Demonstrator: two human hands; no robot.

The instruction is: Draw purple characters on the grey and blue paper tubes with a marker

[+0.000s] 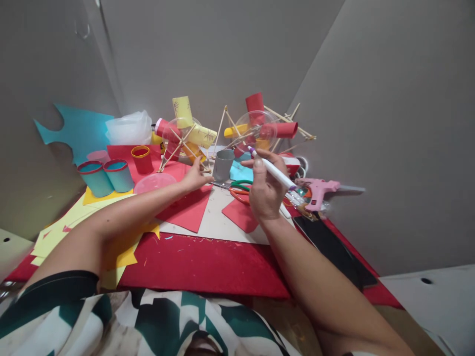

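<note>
My right hand (267, 185) is closed around a white marker (276, 174) with purple ends, its tip pointing up and left toward the right wheel. This wheel of clear plastic discs (256, 129) carries red and orange paper tubes on a wooden stick frame. My left hand (196, 177) reaches to the foot of the left stick frame (179, 144), thumb and fingers apart, beside an orange paper tube (193, 151). Some fingertips are hidden, so I cannot tell how firmly they touch. Yellow tubes (202, 135) with dark drawn marks top the left wheel. Between the wheels stands a grey cup (223, 165).
Green and orange-handled scissors (239, 190) lie beside red paper (189, 210). Blue paper cups (95, 180) and a red cup (142, 160) stand left. A pink glue gun (319, 192) and a black flat object (326, 242) lie right. Grey walls enclose the table.
</note>
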